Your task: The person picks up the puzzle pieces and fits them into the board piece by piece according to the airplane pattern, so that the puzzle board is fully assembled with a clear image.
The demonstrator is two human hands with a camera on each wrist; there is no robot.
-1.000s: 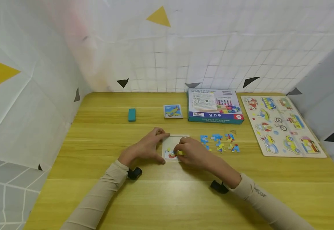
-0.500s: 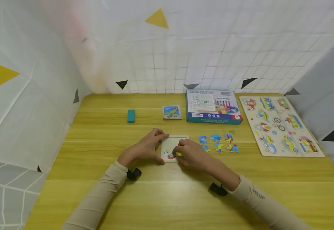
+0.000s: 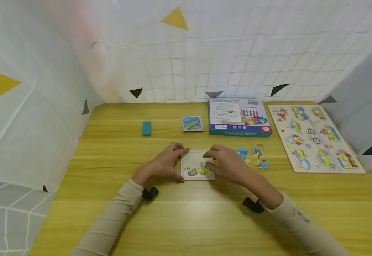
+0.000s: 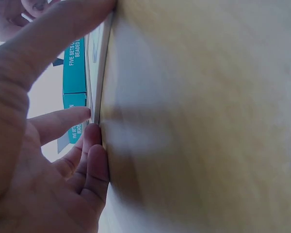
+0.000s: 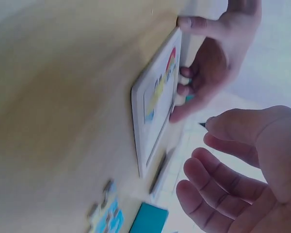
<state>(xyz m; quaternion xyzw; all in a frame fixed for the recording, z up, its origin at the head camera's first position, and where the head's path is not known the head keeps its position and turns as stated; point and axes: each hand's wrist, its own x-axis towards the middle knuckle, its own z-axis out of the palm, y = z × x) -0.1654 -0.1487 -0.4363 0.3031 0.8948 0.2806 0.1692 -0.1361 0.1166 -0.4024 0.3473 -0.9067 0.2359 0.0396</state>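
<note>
A small square jigsaw tray point(image 3: 193, 158) lies on the table, a row of coloured puzzle pieces point(image 3: 203, 171) along its near side. My left hand point(image 3: 163, 161) holds the tray by its left side, thumb at the near corner and forefinger at the far one. In the left wrist view, the other fingers rest against the tray's edge and the table. Above the tray's right edge hovers my right hand point(image 3: 229, 165), fingers loosely bent. The right wrist view shows nothing between its fingertips point(image 5: 194, 170). Several loose puzzle pieces point(image 3: 256, 152) lie to its right, partly hidden behind it.
Behind the tray lies a picture card of a yellow plane point(image 3: 192, 123). A teal block point(image 3: 146, 128) is left of the card, and a flat bead-set box point(image 3: 240, 129) stands to its right. A large vehicle puzzle board point(image 3: 307, 145) occupies the right side.
My right hand has let go of a yellow piece in the tray's near right corner, then lifted and moved right with its fingers spread. My left hand stays on the tray.
</note>
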